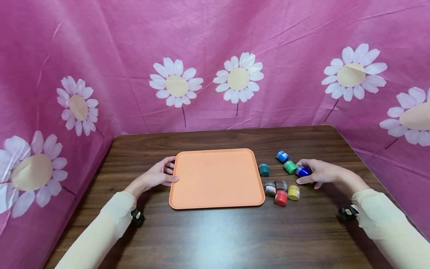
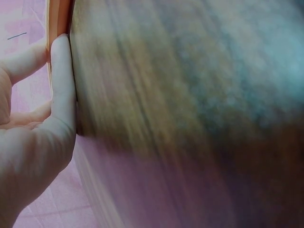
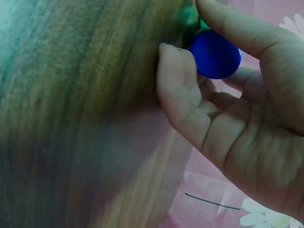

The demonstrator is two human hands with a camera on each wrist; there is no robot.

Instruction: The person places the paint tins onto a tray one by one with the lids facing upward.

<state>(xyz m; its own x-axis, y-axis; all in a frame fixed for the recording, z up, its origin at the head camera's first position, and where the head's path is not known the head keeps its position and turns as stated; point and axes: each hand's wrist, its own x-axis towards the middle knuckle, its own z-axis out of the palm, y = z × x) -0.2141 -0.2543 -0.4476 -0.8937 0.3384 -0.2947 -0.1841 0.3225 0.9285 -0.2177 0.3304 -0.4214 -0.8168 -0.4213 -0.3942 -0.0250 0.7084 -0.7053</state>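
**Two separate grips**

Nearest, an orange tray [image 1: 216, 179] lies on the wooden table [image 1: 215, 235], your left hand [image 1: 157, 173] gripping its left edge. To its right is a red jar [image 1: 281, 198]; farther, your right hand [image 1: 318, 171] grips a dark blue jar [image 1: 303, 171]. Behind hangs pink flowered cloth [image 1: 208, 30].

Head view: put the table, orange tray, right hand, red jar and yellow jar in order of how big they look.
1. Table
2. Orange tray
3. Right hand
4. Red jar and yellow jar: they look alike in size, so I won't rank one over the other.
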